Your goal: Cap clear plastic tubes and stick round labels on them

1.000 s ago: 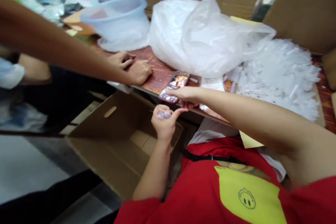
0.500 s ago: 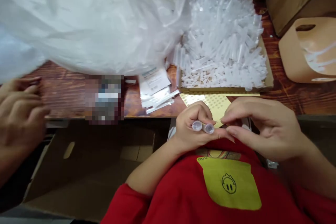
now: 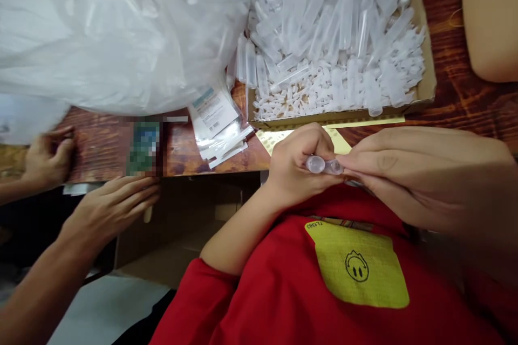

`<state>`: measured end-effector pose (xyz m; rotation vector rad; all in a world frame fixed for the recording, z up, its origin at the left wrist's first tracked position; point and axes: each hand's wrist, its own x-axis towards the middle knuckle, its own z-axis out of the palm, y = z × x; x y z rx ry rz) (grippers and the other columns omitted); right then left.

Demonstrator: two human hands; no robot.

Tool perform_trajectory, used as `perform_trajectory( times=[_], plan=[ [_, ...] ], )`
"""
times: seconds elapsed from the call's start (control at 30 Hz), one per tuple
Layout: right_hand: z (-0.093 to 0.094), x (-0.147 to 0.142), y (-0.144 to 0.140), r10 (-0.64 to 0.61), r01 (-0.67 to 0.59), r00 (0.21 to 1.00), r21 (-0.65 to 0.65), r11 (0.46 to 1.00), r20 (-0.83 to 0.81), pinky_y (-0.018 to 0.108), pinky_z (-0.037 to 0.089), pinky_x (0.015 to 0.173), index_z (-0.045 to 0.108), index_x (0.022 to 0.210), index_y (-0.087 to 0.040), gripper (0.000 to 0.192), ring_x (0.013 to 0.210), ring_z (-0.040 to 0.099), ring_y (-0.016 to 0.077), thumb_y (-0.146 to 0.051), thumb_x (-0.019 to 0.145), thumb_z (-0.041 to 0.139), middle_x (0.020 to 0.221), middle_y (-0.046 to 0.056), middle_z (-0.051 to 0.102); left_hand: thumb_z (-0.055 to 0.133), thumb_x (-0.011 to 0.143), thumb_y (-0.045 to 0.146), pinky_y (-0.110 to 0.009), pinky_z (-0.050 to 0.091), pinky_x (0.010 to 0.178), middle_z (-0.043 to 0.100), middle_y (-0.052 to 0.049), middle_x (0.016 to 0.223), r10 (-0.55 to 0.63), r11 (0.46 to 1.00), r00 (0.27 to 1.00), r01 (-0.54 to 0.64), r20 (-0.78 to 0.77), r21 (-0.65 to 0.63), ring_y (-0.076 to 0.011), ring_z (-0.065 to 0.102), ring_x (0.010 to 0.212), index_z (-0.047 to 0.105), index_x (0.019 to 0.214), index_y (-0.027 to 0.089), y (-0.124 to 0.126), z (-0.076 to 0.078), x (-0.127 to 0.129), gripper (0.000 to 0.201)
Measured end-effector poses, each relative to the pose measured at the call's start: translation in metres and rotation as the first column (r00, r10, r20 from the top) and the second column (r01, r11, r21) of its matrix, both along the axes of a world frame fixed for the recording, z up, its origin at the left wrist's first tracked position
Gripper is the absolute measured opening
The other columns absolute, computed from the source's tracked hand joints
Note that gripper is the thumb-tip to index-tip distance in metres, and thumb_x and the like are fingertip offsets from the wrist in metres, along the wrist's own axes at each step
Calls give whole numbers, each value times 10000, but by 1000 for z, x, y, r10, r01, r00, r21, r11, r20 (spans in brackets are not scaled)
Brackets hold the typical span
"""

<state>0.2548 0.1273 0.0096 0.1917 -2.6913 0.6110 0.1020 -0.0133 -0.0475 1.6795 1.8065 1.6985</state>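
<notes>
My left hand (image 3: 293, 164) is closed around two clear plastic tubes (image 3: 315, 164), held side by side with their round ends facing up. Against the right-hand tube, the thumb and fingers of my right hand (image 3: 413, 172) are pinched together at its end. Whatever lies between those fingertips is hidden. Both hands are in front of the red shirt, by the table's front edge. Just beyond them a shallow cardboard tray (image 3: 343, 117) holds a heap of translucent tubes (image 3: 346, 16) and many small white plastic pieces (image 3: 299, 94).
A big white plastic bag (image 3: 121, 32) covers the back left of the table. Clear packets with a printed label (image 3: 216, 116) lie beside the tray, over a yellow sticker sheet (image 3: 265, 141). A co-worker's hands (image 3: 109, 205) are at the left, near a blurred-out item. A beige bin (image 3: 491, 21) stands right.
My right hand has closed in on the tube ends, its fingers now pinched. The view has shifted nearer the tray. A second co-worker's hand has come into view at the left.
</notes>
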Motion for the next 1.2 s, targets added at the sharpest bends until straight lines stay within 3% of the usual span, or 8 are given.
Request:
perform_trajectory(
  times=[0.23,0.5,0.7,0.8,1.03,1.2],
  plan=[
    [8,-4,4,26,-27,1000,107,994,10,360,550,702,669,811,-241,289,745,673,200,-138,996,473,846,33,728,810,853,465,-267,432,555,574,32,671,47,999,996,-48,-77,-11,-109,554,593,446,682,209,6,-2,-1,477],
    [9,-9,7,93,-112,991,229,967,91,393,540,714,715,975,-201,382,798,662,245,-167,991,334,897,89,728,795,867,452,-264,402,550,561,36,650,99,994,982,-107,-159,-39,-105,528,586,428,682,213,10,-5,-3,476],
    [4,-9,4,69,-95,993,295,951,97,402,515,660,708,915,-184,395,793,669,260,-139,997,325,862,117,703,773,875,293,-258,381,562,558,32,662,119,987,976,-137,-182,-86,-100,514,601,418,673,207,11,-9,-2,417],
    [-1,-9,2,65,-78,997,325,943,51,410,496,601,692,876,-158,361,745,657,264,-126,991,351,855,132,699,781,869,325,-262,382,564,559,29,663,132,982,974,-155,-186,-112,-105,521,602,426,668,205,12,-13,-3,426],
    [-8,-10,4,20,-25,999,217,976,25,411,526,653,682,892,-157,216,818,663,270,-91,954,486,880,124,695,777,863,293,-250,379,550,564,29,657,172,974,958,-200,-229,-107,-103,526,603,432,674,203,16,-17,-4,403],
    [-12,-8,4,17,-22,1000,257,966,21,414,534,653,696,883,-153,242,823,658,263,-110,982,479,874,122,705,775,857,272,-240,373,543,556,36,649,166,978,953,-193,-252,-86,-95,514,597,422,682,205,19,-18,-4,400]
  ],
)
